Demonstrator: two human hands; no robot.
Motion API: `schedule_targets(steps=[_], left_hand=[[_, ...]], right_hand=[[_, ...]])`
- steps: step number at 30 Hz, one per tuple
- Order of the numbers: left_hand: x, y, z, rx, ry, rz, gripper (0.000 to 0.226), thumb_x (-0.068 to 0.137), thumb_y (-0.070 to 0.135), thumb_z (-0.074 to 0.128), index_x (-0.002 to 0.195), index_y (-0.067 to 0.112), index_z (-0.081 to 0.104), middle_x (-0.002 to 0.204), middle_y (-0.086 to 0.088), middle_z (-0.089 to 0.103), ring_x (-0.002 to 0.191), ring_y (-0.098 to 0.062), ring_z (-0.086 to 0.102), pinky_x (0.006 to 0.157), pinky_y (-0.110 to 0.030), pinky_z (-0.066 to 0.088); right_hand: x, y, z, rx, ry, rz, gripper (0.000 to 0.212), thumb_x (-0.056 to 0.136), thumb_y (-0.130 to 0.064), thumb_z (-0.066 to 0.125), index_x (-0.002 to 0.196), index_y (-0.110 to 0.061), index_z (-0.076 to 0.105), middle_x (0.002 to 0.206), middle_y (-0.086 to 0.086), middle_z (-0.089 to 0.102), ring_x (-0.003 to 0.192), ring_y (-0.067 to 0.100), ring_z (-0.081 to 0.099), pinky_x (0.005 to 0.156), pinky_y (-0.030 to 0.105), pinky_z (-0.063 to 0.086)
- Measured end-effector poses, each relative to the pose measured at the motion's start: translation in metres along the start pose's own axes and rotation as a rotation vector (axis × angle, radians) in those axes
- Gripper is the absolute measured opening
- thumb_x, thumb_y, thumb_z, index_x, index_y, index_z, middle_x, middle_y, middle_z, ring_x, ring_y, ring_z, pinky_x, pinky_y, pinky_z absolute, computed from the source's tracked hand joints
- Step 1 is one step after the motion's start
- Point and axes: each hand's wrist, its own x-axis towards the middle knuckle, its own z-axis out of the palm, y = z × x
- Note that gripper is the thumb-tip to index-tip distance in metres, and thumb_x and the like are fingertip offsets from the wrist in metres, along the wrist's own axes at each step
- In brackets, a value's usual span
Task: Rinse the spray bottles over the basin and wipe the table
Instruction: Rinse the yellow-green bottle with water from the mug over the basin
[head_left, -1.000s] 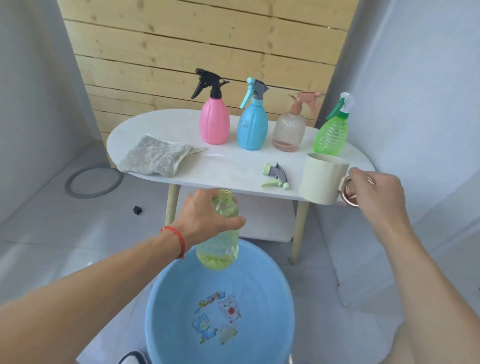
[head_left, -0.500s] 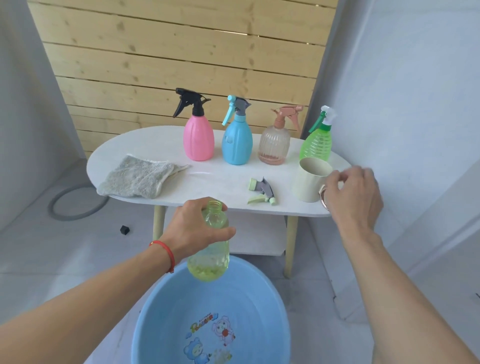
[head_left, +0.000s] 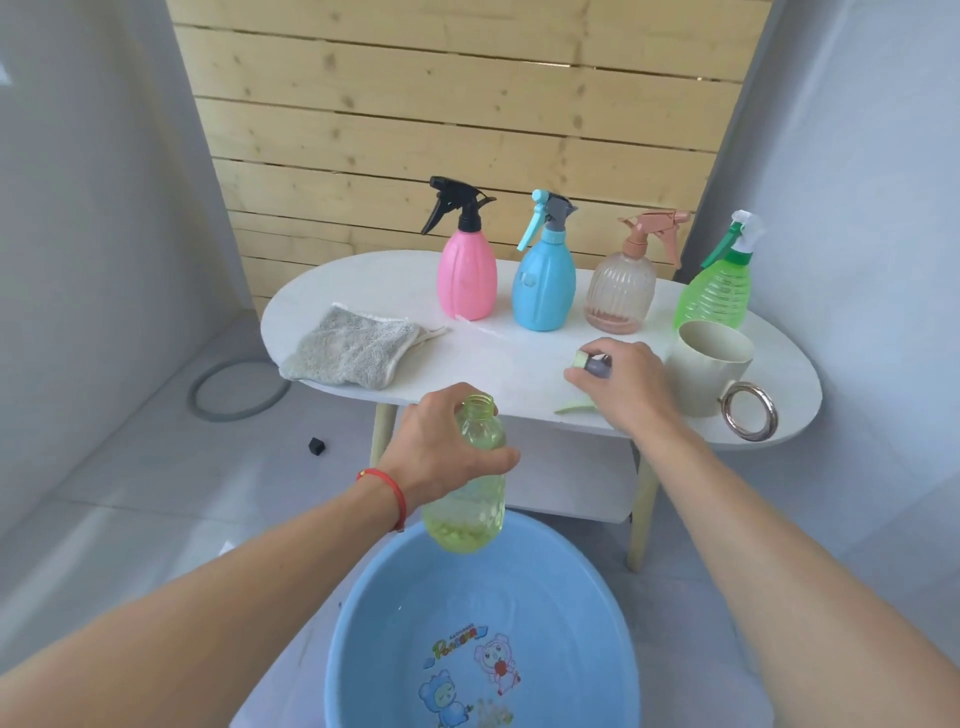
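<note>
My left hand (head_left: 441, 447) grips an uncapped yellow-green bottle (head_left: 467, 514) upright above the blue basin (head_left: 374, 639), a little liquid at its bottom. My right hand (head_left: 623, 382) closes on the grey-green spray head (head_left: 592, 364) lying on the white table (head_left: 498, 374). Pink (head_left: 466, 280), blue (head_left: 543, 286), clear peach (head_left: 621, 291) and green (head_left: 714, 296) spray bottles stand in a row at the table's back. A grey cloth (head_left: 350, 353) lies at the table's left end.
A cream mug (head_left: 709, 369) with a metal ring handle stands at the table's right front. A lower shelf sits under the table. A grey ring (head_left: 236, 392) and a small black block (head_left: 316, 446) lie on the floor at left. Walls close in on both sides.
My right hand has let go of the mug's handle and moved left onto the spray head. The left hand still holds the bottle over the basin.
</note>
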Motion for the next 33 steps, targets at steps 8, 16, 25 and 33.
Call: schedule_targets(steps=[8,16,25,33], left_hand=[[0.003,-0.017,-0.011,0.071,0.052,-0.075,0.047,0.064,0.041,0.089,0.091,0.011,0.066,0.086,-0.011,0.069,0.075,-0.025,0.061,0.067,-0.038,0.05],[0.002,-0.024,-0.014,0.094,0.041,-0.084,0.046,0.064,0.04,0.088,0.084,0.008,0.062,0.081,-0.009,0.067,0.082,-0.028,0.062,0.06,-0.031,0.043],[0.001,-0.032,-0.01,0.138,0.078,-0.069,0.05,0.066,0.041,0.087,0.079,0.009,0.052,0.07,0.001,0.049,0.074,-0.021,0.046,0.054,-0.028,0.03],[-0.005,-0.042,-0.004,0.257,0.062,0.128,0.05,0.069,0.036,0.086,0.111,0.02,0.064,0.085,0.007,0.062,0.096,-0.022,0.054,0.071,-0.021,0.032]], right_hand=[[-0.034,-0.012,-0.08,0.244,-0.085,-0.262,0.034,0.075,-0.033,0.091,0.105,-0.036,0.074,0.107,0.003,0.064,0.092,0.022,0.065,0.086,0.028,0.052],[-0.064,-0.001,-0.102,0.042,-0.144,-0.388,0.035,0.073,-0.029,0.091,0.104,-0.036,0.076,0.099,-0.013,0.06,0.093,-0.001,0.055,0.075,0.005,0.037],[-0.076,-0.004,-0.11,0.099,-0.238,-0.374,0.035,0.064,-0.051,0.081,0.098,-0.044,0.076,0.101,-0.015,0.061,0.086,0.016,0.063,0.079,0.034,0.05],[-0.081,-0.002,-0.116,0.063,-0.33,-0.313,0.039,0.063,-0.064,0.078,0.1,-0.052,0.073,0.1,-0.015,0.061,0.085,0.019,0.064,0.082,0.05,0.054]])
